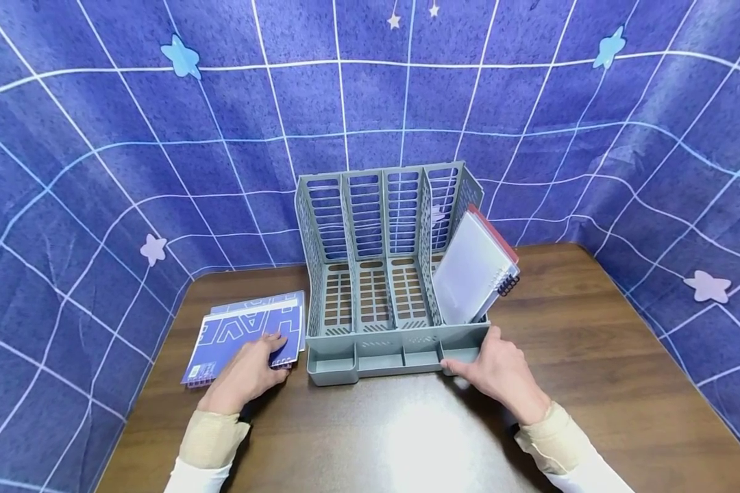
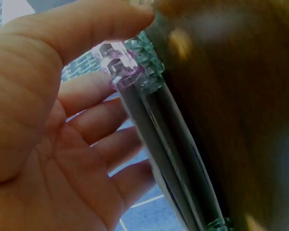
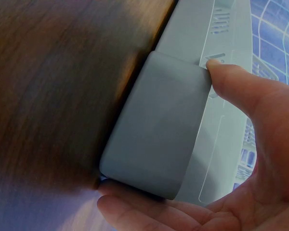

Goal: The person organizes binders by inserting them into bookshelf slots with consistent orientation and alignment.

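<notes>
In the head view, a grey desk file organizer (image 1: 379, 342) stands upright, with tall slatted slots behind a row of shallow front bins. Its far right slot holds leaning spiral notebooks (image 1: 471, 270), one with a pale cover and a red one behind. To the left lie blue spiral notebooks (image 1: 240, 335), stacked slightly askew. My left hand (image 1: 249, 370) grips their near right corner, fingers on the top cover and thumb at the edge by the clear coils (image 2: 123, 62). With my right hand (image 1: 502, 366) I hold the organizer's front right corner, thumb at the bin's rim.
Everything stands on a brown wood-grain table (image 1: 592, 342). Close behind and to both sides hangs a blue cloth (image 1: 370, 103) with a white grid and stars. The table's right edge runs diagonally toward the front.
</notes>
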